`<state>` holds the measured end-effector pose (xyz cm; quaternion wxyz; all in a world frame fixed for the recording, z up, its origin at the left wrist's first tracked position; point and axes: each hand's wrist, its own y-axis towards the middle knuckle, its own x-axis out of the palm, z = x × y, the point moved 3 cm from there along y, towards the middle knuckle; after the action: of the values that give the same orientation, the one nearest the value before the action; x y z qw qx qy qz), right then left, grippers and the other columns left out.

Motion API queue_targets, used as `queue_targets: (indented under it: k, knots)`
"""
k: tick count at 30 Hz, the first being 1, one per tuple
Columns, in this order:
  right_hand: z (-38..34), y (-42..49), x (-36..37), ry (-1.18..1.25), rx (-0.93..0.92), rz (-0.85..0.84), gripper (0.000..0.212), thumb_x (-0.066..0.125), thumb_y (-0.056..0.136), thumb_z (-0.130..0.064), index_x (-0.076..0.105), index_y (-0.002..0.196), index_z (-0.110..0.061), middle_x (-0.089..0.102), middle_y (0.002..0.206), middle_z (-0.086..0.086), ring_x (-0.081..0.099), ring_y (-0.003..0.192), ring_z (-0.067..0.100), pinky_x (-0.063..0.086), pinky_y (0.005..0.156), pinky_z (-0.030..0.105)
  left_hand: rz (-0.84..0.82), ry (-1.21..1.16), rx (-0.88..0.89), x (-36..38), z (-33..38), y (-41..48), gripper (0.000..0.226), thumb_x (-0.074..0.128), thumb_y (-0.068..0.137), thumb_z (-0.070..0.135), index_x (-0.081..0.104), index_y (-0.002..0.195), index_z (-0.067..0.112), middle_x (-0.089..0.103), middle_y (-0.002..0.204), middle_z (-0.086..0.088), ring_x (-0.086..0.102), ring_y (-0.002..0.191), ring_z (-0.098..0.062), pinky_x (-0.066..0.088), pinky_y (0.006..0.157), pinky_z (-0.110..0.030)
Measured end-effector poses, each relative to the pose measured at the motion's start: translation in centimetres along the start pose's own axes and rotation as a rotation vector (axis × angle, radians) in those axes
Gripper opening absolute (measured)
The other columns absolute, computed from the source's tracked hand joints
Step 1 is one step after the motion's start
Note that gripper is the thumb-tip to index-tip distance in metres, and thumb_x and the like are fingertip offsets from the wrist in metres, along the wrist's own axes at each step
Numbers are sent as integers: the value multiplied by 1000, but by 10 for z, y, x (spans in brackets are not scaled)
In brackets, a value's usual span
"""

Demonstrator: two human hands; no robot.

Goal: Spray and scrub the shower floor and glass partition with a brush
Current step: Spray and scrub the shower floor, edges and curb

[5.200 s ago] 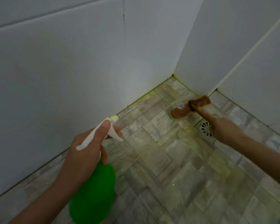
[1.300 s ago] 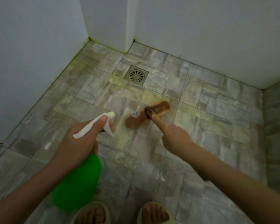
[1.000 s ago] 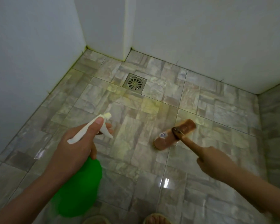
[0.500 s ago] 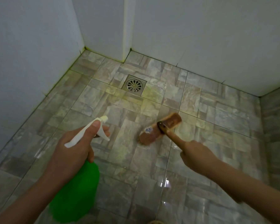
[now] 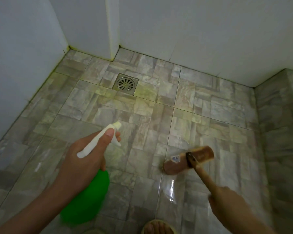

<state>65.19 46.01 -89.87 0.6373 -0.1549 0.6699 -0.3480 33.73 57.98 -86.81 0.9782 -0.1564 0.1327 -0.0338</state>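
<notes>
My left hand [image 5: 85,159] grips a green spray bottle [image 5: 86,198] by its white trigger head, nozzle pointing out over the floor, thumb along the top. My right hand [image 5: 227,201] holds the wooden handle of a brown scrub brush [image 5: 189,160]. The brush head lies flat on the wet grey stone-pattern shower floor [image 5: 142,115], right of the bottle and well short of the drain. Yellowish-green streaks of cleaner show on the tiles around the middle and along the left grout line. No glass partition can be made out.
A round metal drain [image 5: 126,83] sits in the floor near the far wall. White tiled walls [image 5: 201,31] enclose the floor on the left and far sides, with a jutting corner [image 5: 114,31]. A tiled step [image 5: 277,132] rises at right. My sandalled foot [image 5: 156,228] shows at the bottom.
The brush has slid back toward me and to the right across the tiles since half a second ago. My left hand with the bottle has stayed nearly still.
</notes>
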Motion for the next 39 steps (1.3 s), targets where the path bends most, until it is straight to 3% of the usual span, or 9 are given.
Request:
queue_targets:
  k: [3, 7, 13, 16, 19, 22, 30, 34, 39]
  knots:
    - [-13, 28, -10, -21, -79, 70, 96, 43, 95, -16, -38, 128, -55, 51, 75, -4, 56, 66, 11, 45, 58, 22, -78, 26, 43, 18, 3, -2, 39, 56, 91, 64, 80, 89, 33, 78, 86, -6, 53, 41, -10, 45, 49, -16]
    - [-22, 118, -59, 100, -167, 273, 90, 44, 91, -8, -13, 144, -53, 58, 85, 12, 49, 64, 22, 45, 59, 34, -163, 85, 30, 41, 9, 4, 42, 48, 88, 61, 79, 95, 34, 79, 92, 11, 54, 41, -10, 44, 50, -13]
    - [45, -9, 27, 189, 111, 125, 91, 41, 95, -12, -27, 137, -55, 49, 70, -5, 50, 56, 6, 43, 56, 20, -275, 170, 67, 58, 32, 7, 46, 44, 82, 81, 77, 91, 49, 67, 55, -5, 47, 37, -6, 40, 46, -15]
    - [63, -19, 31, 220, 168, 86, 95, 40, 95, -14, -38, 125, -59, 47, 66, -5, 48, 54, 5, 46, 64, 23, -315, 200, 73, 77, 46, 5, 38, 47, 88, 59, 79, 83, 39, 74, 65, 8, 48, 37, -7, 41, 47, -11]
    - [65, 55, -13, 233, 100, 297, 94, 42, 93, -6, -24, 139, -55, 55, 74, 1, 56, 62, 14, 46, 55, 28, -427, 316, 96, 100, 52, 5, 50, 44, 88, 78, 78, 92, 41, 72, 63, -3, 55, 40, -11, 47, 53, -15]
    - [78, 119, -61, 279, 76, 311, 88, 43, 90, -3, -6, 149, -46, 62, 94, 12, 61, 78, 26, 51, 68, 38, -477, 353, 83, 123, 51, 8, 62, 42, 85, 81, 79, 93, 32, 73, 65, 5, 56, 41, -11, 47, 53, -17]
    - [105, 14, 14, 258, 180, 157, 95, 40, 91, -3, -27, 138, -51, 47, 66, -3, 46, 53, 11, 36, 46, 25, -488, 250, 108, 174, 60, 3, 50, 47, 81, 82, 78, 94, 45, 76, 73, -8, 58, 42, -11, 51, 56, -27]
    - [123, 104, -44, 321, 106, 345, 88, 43, 89, -3, -5, 150, -45, 63, 98, 15, 62, 80, 28, 47, 65, 35, -455, 244, 124, 192, 65, 8, 52, 45, 87, 78, 79, 97, 39, 73, 73, -18, 57, 43, -12, 49, 60, -25]
    - [141, 73, -20, 375, 187, 299, 91, 44, 89, -4, -8, 147, -50, 59, 87, 9, 57, 70, 21, 49, 57, 33, -418, 191, 151, 203, 76, 6, 42, 48, 90, 55, 78, 101, 29, 74, 68, 15, 51, 39, -7, 41, 49, -11]
